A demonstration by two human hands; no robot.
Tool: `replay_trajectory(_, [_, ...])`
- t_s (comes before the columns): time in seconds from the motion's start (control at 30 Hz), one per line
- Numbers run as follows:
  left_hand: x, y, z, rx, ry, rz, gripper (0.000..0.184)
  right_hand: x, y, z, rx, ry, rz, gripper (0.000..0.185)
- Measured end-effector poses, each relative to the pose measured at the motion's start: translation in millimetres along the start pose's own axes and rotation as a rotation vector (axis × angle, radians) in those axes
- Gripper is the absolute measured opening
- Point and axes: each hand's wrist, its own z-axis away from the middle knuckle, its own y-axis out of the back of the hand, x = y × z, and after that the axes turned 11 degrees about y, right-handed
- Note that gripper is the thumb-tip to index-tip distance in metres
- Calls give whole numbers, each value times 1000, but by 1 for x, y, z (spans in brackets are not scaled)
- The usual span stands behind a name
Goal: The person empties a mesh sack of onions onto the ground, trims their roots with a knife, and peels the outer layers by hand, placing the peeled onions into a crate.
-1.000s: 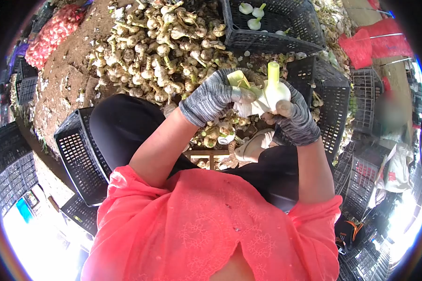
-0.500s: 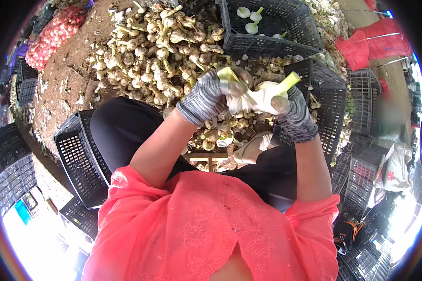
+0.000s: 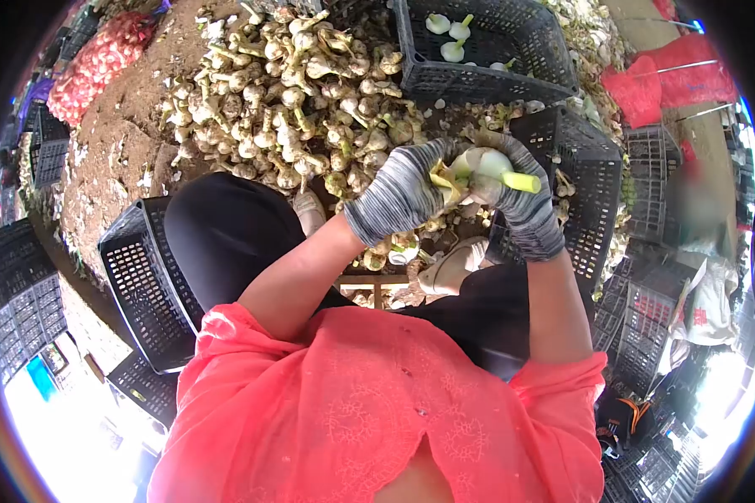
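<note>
Both of my hands wear grey striped knit gloves and meet over the gap between my knees. In my right hand (image 3: 524, 197) is a garlic bulb (image 3: 491, 163), white and smooth, its cut green stem pointing right. The fingers of my left hand (image 3: 404, 189) are closed on loose papery garlic skin (image 3: 451, 180) at the bulb's left side. Beyond them lies a heap of unpeeled garlic (image 3: 285, 101) with stems and dirt on it. A black plastic crate (image 3: 486, 80) at the top holds several clean white bulbs.
Another black crate (image 3: 591, 180) stands close by my right hand, and one more (image 3: 147, 281) beside my left knee. A red net sack of garlic (image 3: 101, 63) lies at the far left. Red mesh bags (image 3: 671, 80) and stacked crates (image 3: 646, 310) are along the right.
The bulb has turned, so its stem now points right and slightly down instead of up and right. My left hand has moved slightly down and right, and skin now shows in its fingers.
</note>
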Motion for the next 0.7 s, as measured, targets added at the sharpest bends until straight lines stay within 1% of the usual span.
replay_trajectory(0.03, [-1, -1, -1, 70, -82, -156, 33, 1, -1, -1, 3, 61, 55, 59])
replay_trajectory(0.13, [-13, 15, -11, 186, 181, 137, 37, -12, 1, 1, -63, 119, 18, 60])
replay_trajectory(0.17, [-19, 19, -14, 198, 192, 118, 36, -14, -2, 3, -96, 145, 32, 62])
replay_trajectory(0.2, [-23, 22, -15, 209, 204, 95, 36, -17, -6, 4, -124, 142, -44, 66])
replay_trajectory(0.27, [-3, 16, -8, 169, 297, 530, 33, -23, -11, 4, -131, 164, -68, 69])
replay_trajectory(0.37, [8, 24, -8, -36, 413, 425, 31, -20, -8, 2, -108, 229, -25, 67])
replay_trajectory(0.4, [12, 26, -7, -48, 455, 392, 31, 1, 8, 2, -90, 30, -144, 63])
replay_trajectory(0.47, [18, 30, -6, -69, 537, 319, 33, 0, 8, -12, -54, -366, -382, 58])
replay_trajectory(0.5, [10, 28, -7, -108, 530, 373, 36, -6, 3, -4, 40, 33, -480, 57])
replay_trajectory(0.53, [6, 26, -5, -92, 472, 376, 37, -13, -1, -6, 249, -123, -494, 50])
replay_trajectory(0.6, [1, 21, 0, -65, 353, 389, 38, -3, 10, -9, 210, -48, -786, 47])
replay_trajectory(0.63, [11, 25, -1, -126, 378, 367, 39, 0, 13, -14, 149, -12, -1022, 46])
replay_trajectory(0.67, [8, 24, 0, -75, 440, 392, 37, -3, 17, -14, 144, -33, -1133, 50])
replay_trajectory(0.7, [11, 28, -2, -114, 483, 344, 36, -8, 20, -15, 166, -61, -1165, 52])
